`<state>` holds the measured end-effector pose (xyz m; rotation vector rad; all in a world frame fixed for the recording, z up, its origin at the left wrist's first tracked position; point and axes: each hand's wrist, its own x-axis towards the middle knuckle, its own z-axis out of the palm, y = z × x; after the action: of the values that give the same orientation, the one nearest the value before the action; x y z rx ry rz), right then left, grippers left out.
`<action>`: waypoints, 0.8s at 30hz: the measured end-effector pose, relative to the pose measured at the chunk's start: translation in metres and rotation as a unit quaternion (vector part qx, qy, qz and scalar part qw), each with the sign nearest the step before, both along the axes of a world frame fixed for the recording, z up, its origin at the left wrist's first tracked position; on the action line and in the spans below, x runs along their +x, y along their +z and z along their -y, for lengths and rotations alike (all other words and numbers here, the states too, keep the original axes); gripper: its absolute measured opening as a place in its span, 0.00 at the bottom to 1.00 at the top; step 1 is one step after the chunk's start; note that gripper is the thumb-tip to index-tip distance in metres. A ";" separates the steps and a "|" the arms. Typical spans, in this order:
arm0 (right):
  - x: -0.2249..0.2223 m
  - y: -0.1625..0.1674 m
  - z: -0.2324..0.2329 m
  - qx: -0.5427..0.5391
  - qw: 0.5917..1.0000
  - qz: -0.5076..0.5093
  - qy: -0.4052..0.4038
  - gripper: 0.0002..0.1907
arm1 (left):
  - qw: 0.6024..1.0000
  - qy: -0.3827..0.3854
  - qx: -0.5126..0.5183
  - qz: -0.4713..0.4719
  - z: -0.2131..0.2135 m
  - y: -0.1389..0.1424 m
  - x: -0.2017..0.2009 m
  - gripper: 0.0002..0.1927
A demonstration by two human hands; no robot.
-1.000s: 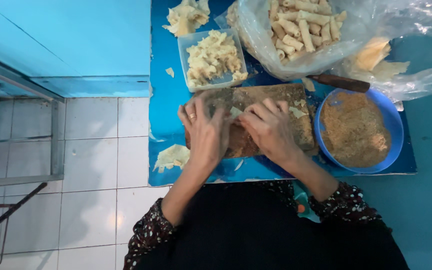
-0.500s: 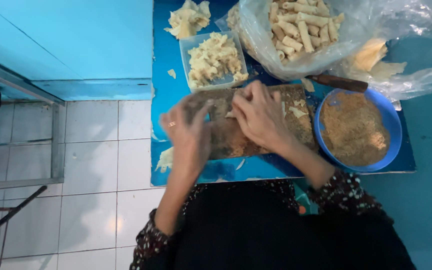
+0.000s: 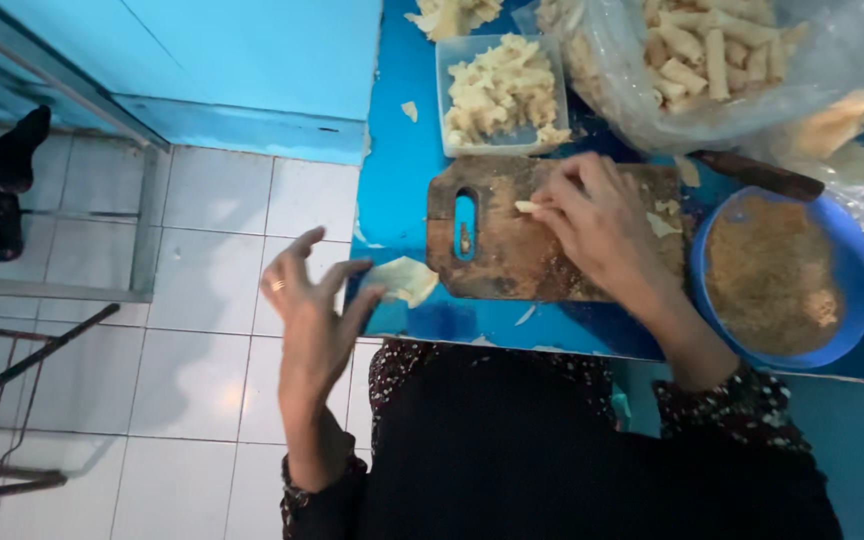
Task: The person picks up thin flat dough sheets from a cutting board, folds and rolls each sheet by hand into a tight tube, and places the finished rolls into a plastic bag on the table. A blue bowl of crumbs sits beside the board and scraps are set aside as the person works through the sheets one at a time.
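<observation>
The right hand (image 3: pixel 607 225) is pinching a small pale roll (image 3: pixel 527 207) on the wooden cutting board (image 3: pixel 512 250), which is lying near the blue table's (image 3: pixel 402 150) left edge. The left hand (image 3: pixel 312 310) is hovering spread and empty beyond that edge, beside a pale wrapper sheet (image 3: pixel 407 280).

The table (image 3: pixel 402 150) was bright blue, the wall panel (image 3: pixel 232 60) a paler turquoise. The cutting board (image 3: pixel 497 250) was dark, stained brown. The bowl (image 3: pixel 857 280) was blue, its crumb filling (image 3: pixel 767 275) golden-brown. The clear tub (image 3: pixel 447 90) held pale yellow scraps (image 3: pixel 497 90). Floor tiles (image 3: pixel 202 330) were white. The sleeves (image 3: pixel 732 415) bore a dark, light-speckled floral print.
</observation>
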<state>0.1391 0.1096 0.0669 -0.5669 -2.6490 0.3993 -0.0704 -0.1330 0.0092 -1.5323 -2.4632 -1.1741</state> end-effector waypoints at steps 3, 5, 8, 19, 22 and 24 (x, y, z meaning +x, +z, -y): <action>0.010 0.023 0.012 -0.079 0.996 -0.027 0.020 0.08 | 1.000 -0.022 -0.013 0.016 -0.010 0.006 0.011 0.11; 0.020 0.040 0.016 -0.125 0.991 -0.056 0.006 0.09 | 0.999 -0.032 -0.012 0.026 -0.016 0.011 0.012 0.08; 0.038 0.064 0.004 -0.049 0.992 -0.103 -0.054 0.11 | 0.998 -0.048 -0.005 0.043 -0.014 0.017 0.015 0.07; 0.026 0.070 -0.015 0.083 0.977 -0.187 -0.061 0.18 | 0.892 -0.124 0.124 0.416 -0.036 0.023 0.039 0.16; 0.013 0.026 0.037 -0.315 0.949 0.016 -0.015 0.32 | 0.854 -0.217 0.126 0.455 -0.047 0.033 0.053 0.24; 0.002 -0.001 0.055 -0.616 0.766 -0.154 0.103 0.33 | 0.918 -0.206 0.067 0.332 -0.054 0.042 0.058 0.24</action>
<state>0.1407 0.0548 0.0654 -0.4537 -1.7950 2.1282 -0.0128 -0.0791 0.0512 -1.9127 -2.3545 -2.2059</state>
